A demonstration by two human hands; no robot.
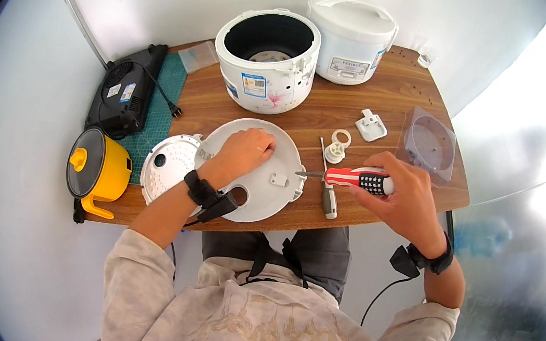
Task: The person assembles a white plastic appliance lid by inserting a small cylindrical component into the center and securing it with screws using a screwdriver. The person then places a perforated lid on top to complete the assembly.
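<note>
Head view, worked from the hands outward. Noted at the right hand [409, 194]: fingers closed around the thick red, white and black handle of a screwdriver [355, 178], blade pointing left, tip at the right rim of a round white cover [261, 207]; contact with the rim not possible to tell. Noted at the left hand [248, 150]: placed over the cover's upper part, fingers curled and partly hidden; grip on any item not possible to tell. Location of cover: near edge of the wooden table [397, 94], overlapping a perforated white disc [182, 152], with a small white piece [278, 180] inside. Handling, as judged: light, stiff, smooth plastic, liable to slide or to crack at the rim tabs; best held by the plain outer rim. Screwdriver likely firm, best gripped by the handle. Just right of the cover: a grey-handled driver [329, 202], a white spool-shaped part [334, 153] and a white ring [341, 137]. Farther out: an open white cooker body [262, 96] with a blue-and-white label [254, 85] and pink flower print; behind, a lidded white cooker [348, 46] with a lettered grey front plate [349, 67]. At left, a black appliance [125, 89] with pale stickers; fine print too small to read.
</note>
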